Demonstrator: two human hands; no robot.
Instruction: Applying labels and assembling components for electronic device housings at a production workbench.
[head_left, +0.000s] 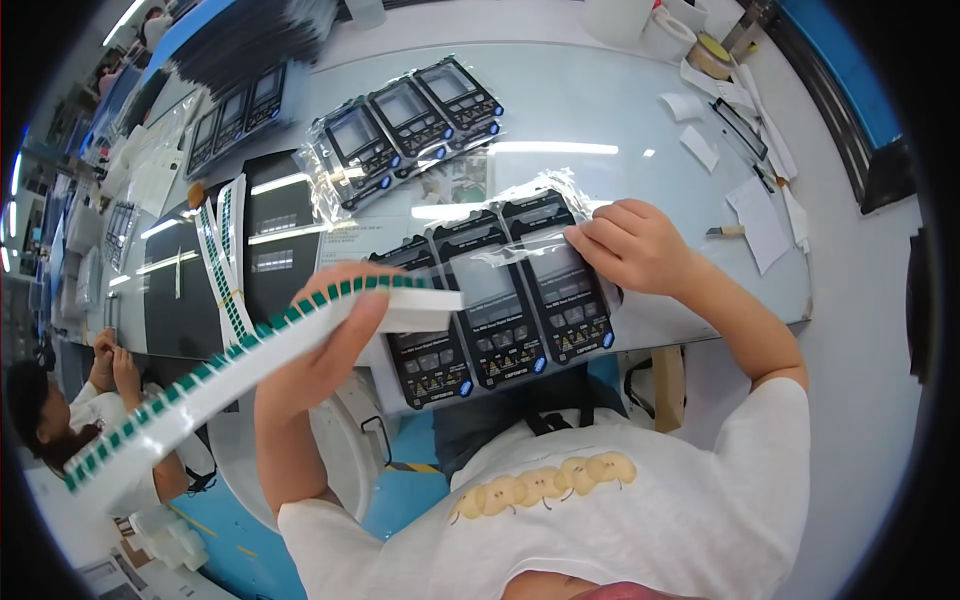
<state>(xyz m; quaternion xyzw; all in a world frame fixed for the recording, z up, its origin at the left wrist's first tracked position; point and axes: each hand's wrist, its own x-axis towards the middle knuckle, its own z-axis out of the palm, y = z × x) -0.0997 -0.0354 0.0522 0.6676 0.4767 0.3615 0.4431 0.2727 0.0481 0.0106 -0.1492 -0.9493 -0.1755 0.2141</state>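
The left hand (330,345) grips a long white strip (230,375) lined with small green stickers (300,312), thumb over its top face and fingers closed beneath; the strip runs from the hand out toward 8 o'clock, unsupported along most of its length. The right hand (630,245) rests at 1 o'clock of the near panels (500,305), three black panels sealed in a clear bag at the table's (600,120) near edge; its fingers are curled narrow, tips pressed on the film, though whether they pinch a sticker is, I think, too small to tell.

The bag overhangs the table edge at 6 o'clock; a push from the right hand could tip it into the lap. The long free end of the strip could sag or swing and shed stickers, or brush the loose strips (222,255) lying at 9 o'clock. A second bag (405,125) sits at 11 o'clock, well apart, out of harm.
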